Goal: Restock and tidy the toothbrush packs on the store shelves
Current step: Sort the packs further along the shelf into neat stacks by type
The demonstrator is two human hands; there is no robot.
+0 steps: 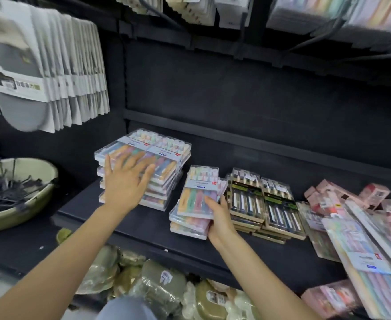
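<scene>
A tall stack of pastel toothbrush packs stands on the black shelf at the left. My left hand lies flat on the stack's front and top, fingers spread. A shorter stack of the same pastel packs sits to the right of it. My right hand grips the near right corner of the top pack, which is tilted up off that short stack. Dark green-labelled toothbrush packs stand in two stacks just right of my right hand.
A loose heap of pink boxes and long pastel packs crowds the shelf's right end. A green bowl of dark hooks sits at the left. Grey hanging packs hang above left. Bagged green items fill the lower shelf.
</scene>
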